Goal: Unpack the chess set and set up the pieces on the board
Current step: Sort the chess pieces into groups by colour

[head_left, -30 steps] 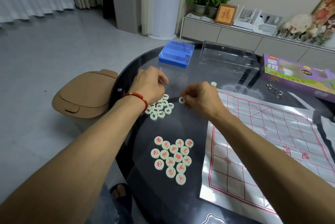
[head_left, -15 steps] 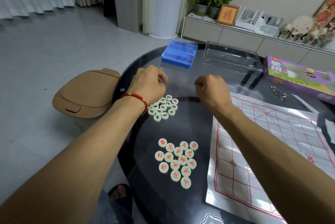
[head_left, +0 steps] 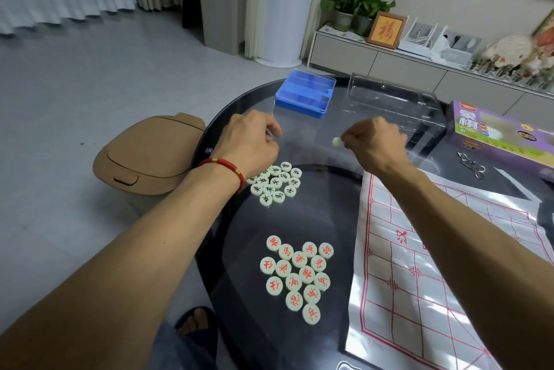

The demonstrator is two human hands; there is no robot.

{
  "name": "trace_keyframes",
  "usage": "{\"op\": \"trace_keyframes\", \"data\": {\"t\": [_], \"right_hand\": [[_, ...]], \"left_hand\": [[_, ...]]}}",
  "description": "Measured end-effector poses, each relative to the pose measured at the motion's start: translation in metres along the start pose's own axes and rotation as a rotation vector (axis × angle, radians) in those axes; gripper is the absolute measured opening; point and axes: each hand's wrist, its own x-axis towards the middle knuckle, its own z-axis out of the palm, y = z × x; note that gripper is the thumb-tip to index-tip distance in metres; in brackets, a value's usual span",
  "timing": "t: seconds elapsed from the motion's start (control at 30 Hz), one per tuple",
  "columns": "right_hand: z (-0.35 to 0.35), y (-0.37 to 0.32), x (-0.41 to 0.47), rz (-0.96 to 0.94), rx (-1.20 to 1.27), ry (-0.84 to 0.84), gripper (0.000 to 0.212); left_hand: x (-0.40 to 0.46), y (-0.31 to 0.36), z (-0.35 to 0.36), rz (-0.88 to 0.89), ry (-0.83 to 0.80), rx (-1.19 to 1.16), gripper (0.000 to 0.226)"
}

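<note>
My left hand is closed at the far left of the round dark glass table, pinching the edge of a thin clear plastic bag that stretches hazily towards my right hand. My right hand pinches one pale round chess piece above the table. Just below my left hand lies a cluster of pale pieces with black characters, partly hidden by the wrist. A cluster with red characters lies nearer me. The red-lined board sheet is spread at the right, bare of pieces.
At the table's far side are a blue compartment box, a clear plastic tray and a purple carton, with small metal rings beside it. A tan bin stands on the floor left of the table. A foot shows below.
My right hand moved from beside the black-character cluster away to the right and lifted, and a pale piece now shows at its fingertips. My left hand stayed put.
</note>
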Motion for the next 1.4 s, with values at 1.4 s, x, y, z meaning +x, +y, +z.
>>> {"op": "trace_keyframes", "data": {"t": [1.4], "right_hand": [[0.047, -0.189, -0.075, -0.642, 0.213, -0.174, 0.028]], "left_hand": [[-0.032, -0.082, -0.071, -0.381, 0.118, -0.006, 0.016]]}}
